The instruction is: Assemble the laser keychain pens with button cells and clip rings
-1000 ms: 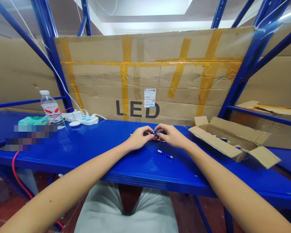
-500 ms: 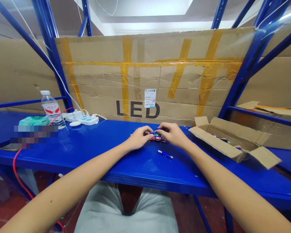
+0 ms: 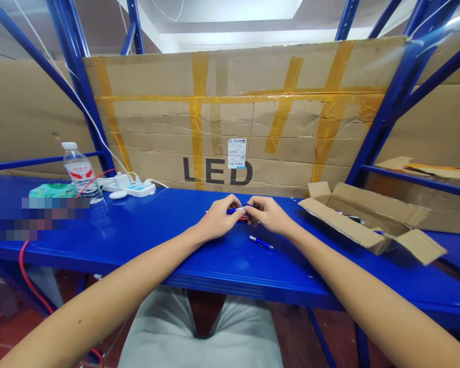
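My left hand (image 3: 216, 220) and my right hand (image 3: 268, 214) meet at the middle of the blue shelf top (image 3: 157, 240). Both pinch a slim blue pen-like stick (image 3: 237, 209) held level between them, the left on its left end, the right on its right end. Just beneath it some small red and blue pieces (image 3: 244, 217) lie on the shelf, half hidden by my fingers. A second blue pen (image 3: 260, 243) lies loose on the shelf a little nearer to me, below my right hand.
An open cardboard box (image 3: 368, 220) sits at the right. A large taped "LED" carton (image 3: 222, 117) stands behind. At the left are a water bottle (image 3: 79, 171), a white power strip (image 3: 132, 188), a green packet (image 3: 52, 190) and a red cable (image 3: 23, 266).
The blue stick has risen clear of the small pile and now lies level between both hands. My hands have closed in slightly; the view has shifted a little.
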A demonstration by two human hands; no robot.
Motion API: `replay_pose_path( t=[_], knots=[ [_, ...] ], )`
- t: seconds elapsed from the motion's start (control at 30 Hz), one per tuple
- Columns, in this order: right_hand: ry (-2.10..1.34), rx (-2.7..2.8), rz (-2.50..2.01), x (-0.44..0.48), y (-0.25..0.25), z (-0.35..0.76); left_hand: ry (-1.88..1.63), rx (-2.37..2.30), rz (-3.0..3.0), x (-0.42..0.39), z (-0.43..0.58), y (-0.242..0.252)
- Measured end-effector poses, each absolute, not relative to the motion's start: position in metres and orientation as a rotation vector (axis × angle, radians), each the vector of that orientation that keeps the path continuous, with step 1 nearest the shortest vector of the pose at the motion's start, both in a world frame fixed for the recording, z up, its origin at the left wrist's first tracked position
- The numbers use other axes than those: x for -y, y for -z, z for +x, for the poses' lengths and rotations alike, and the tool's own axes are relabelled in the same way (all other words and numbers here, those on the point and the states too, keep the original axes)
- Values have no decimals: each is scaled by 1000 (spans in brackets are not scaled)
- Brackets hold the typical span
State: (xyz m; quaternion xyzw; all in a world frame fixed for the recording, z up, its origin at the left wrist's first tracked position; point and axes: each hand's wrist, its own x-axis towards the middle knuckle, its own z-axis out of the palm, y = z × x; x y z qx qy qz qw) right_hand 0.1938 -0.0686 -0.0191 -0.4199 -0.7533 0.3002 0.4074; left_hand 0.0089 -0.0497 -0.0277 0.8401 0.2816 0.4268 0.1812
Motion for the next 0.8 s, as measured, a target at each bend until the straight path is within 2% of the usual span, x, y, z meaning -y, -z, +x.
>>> replay_pose_path(
  t=[0.17, 0.27, 0.43, 0.57, 0.8],
  knots=[
    [-530, 1976, -1082, 66, 21, 197, -1040, -1011, 2550, 46, 11, 23],
    [-446, 2013, -1095, 66, 21, 197, -981, -989, 2509, 43, 12, 24],
    [-727, 1907, -1147, 67, 17, 195, -1104, -906, 2617, 46, 11, 28],
    [-920, 1837, -1158, 68, 14, 195, -1040, -900, 2838, 52, 11, 28],
    [-621, 1924, -1151, 62, 18, 197, -1066, -1019, 2821, 47, 18, 31]
  ],
)
